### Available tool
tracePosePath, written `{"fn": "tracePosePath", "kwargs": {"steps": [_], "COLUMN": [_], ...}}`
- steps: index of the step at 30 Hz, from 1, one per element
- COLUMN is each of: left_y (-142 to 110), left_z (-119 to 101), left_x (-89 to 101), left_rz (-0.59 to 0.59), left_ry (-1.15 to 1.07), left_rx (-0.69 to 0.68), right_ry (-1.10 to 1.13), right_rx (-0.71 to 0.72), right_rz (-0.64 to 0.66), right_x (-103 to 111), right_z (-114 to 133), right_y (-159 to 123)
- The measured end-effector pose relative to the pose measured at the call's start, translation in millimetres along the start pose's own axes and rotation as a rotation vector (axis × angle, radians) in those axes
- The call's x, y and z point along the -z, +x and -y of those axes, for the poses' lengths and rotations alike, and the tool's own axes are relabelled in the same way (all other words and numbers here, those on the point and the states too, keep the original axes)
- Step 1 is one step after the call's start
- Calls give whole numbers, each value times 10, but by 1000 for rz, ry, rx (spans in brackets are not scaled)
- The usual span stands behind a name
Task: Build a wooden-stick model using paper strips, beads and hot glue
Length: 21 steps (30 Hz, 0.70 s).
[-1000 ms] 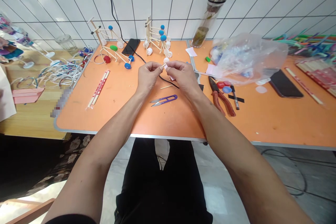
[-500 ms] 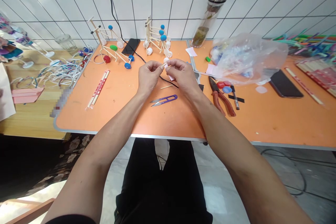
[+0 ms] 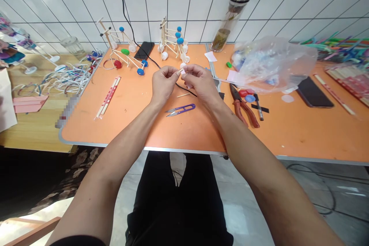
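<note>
My left hand (image 3: 164,84) pinches a short wooden stick (image 3: 180,70) between thumb and fingertips. Close against it, my right hand (image 3: 199,81) is closed on a narrow strip of pale pink paper (image 3: 183,72), which touches the stick's end and hangs partly behind the fingers. Both hands hover over the orange table (image 3: 129,123). Below them lie purple thread snips (image 3: 180,110) and a loose thin stick (image 3: 183,95). Behind the hands stand two stick frames, one with red, green and blue caps (image 3: 125,52), the other with blue and white caps (image 3: 178,35).
Pliers (image 3: 242,107), a marker (image 3: 258,107) and a phone (image 3: 314,92) lie on the right, near a clear plastic bag (image 3: 273,65). A glass bottle (image 3: 223,32) stands by the wall. Wrapped chopsticks (image 3: 108,98) lie left. A black cable (image 3: 155,63) crosses the table behind my hands.
My fingers have shifted very slightly around the paper strip, and the strip's visible part looks a little different. Both hands stay in the same place; nothing else has moved.
</note>
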State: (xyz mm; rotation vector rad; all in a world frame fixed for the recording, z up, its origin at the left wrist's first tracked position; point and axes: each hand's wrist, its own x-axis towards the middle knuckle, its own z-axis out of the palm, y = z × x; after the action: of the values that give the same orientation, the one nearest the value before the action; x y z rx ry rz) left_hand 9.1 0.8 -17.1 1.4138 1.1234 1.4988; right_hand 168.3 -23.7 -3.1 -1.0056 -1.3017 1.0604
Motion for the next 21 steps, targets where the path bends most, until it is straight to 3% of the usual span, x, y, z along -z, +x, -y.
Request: {"fn": "tracePosePath", "kwargs": {"steps": [21], "left_y": [-34], "left_z": [-55], "left_x": [-20], "left_rz": [18], "left_ry": [-32], "left_rx": [-6], "right_ry": [2], "right_rx": [16], "right_rz": [-18], "right_x": [11], "right_z": [-37], "right_y": [20]}}
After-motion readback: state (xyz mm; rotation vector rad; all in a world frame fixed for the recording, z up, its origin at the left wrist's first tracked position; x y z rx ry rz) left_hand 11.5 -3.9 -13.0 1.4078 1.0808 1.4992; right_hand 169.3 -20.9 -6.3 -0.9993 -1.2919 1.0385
